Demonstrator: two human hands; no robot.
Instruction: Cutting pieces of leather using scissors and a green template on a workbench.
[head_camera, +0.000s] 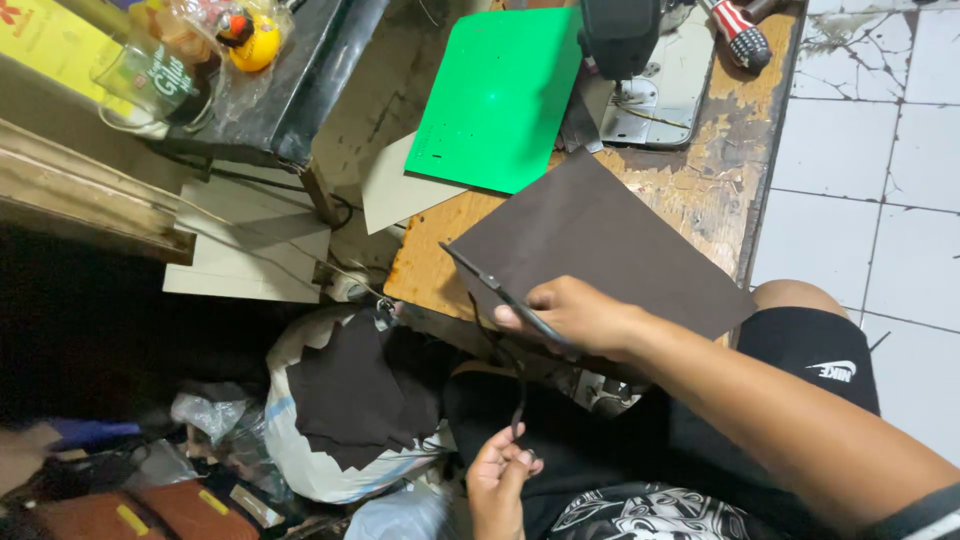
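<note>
Right hand (580, 315) fingers clamped on scissors (500, 290), cutting the brown sheet (600, 240) on the surface (430, 265); left hand (497, 475) fingers pinched on the trimmed strip (518, 395). Best keep that strip taut, blades straight.

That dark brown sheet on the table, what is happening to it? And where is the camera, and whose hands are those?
The camera sits on a person's head and looks down, so you see their own two bare hands. The right hand holds scissors at the edge of the dark brown sheet, which looks like leather or cloth. The left hand pinches a thin dark strip that hangs from that edge. The sheet lies on a worn wooden table. Also on the table are a green sheet and a sewing machine. Below the table, a white bag holds more dark brown pieces.
</note>
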